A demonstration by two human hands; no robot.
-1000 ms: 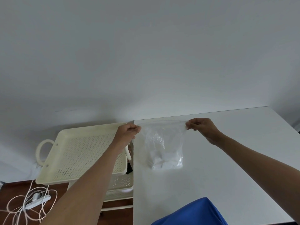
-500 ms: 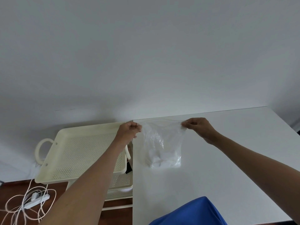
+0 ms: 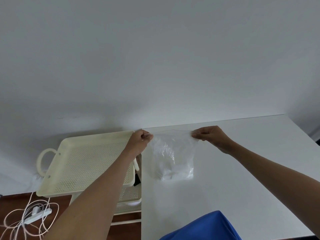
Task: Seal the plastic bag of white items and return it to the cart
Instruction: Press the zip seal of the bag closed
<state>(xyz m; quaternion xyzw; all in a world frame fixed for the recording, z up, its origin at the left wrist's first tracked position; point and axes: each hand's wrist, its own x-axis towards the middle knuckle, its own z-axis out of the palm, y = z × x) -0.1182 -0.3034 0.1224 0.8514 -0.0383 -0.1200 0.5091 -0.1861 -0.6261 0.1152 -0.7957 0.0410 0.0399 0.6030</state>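
Plastic bag (image 3: 173, 156) resting on white surface (image 3: 242, 170), top corners pinched by left hand (image 3: 139, 142) and right hand (image 3: 210, 135), mouth pulled taut, likely for sealing; cart (image 3: 83, 161) waits just beside.

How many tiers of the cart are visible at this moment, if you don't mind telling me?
2: the top tray left of the table, and a lower tray beneath it. The left arm covers part of the cart, and more tiers may be hidden below.

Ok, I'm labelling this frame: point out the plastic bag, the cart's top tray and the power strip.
plastic bag (image 3: 174, 158): head view, crinkled middle.
top tray (image 3: 90, 163): head view, perforated floor.
power strip (image 3: 37, 216): head view, white body.
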